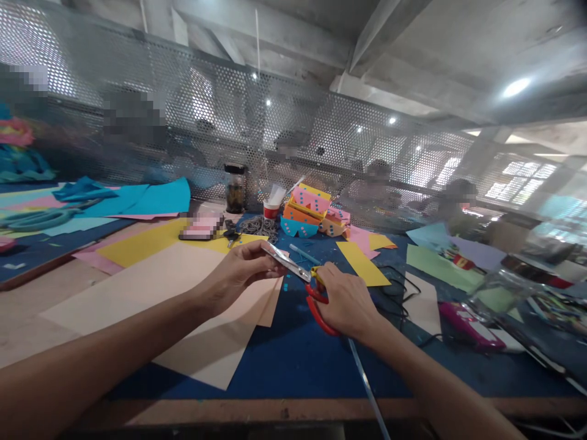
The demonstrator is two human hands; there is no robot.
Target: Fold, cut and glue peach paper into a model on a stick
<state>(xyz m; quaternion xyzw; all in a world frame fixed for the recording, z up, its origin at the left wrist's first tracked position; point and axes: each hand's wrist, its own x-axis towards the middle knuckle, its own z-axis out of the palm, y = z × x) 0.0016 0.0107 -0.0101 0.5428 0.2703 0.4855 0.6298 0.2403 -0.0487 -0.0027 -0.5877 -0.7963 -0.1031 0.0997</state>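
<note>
My right hand [345,300] grips the red handles of a pair of scissors [299,276] above the blue table mat [284,354]. The steel blades point left and up. My left hand [245,269] is closed, its fingertips pinched right at the blade tips; what they hold is too small to make out. Under my left hand lie large peach paper sheets [183,305]. Tiny teal paper bits lie scattered on the mat under the blades.
Yellow paper [362,263], pink and teal sheets lie around. A stack of dotted paper crafts [308,214], a red cup [271,209] and a dark jar [235,188] stand at the back by a perforated metal screen. Black cables [398,293] and a magenta object [465,321] lie right.
</note>
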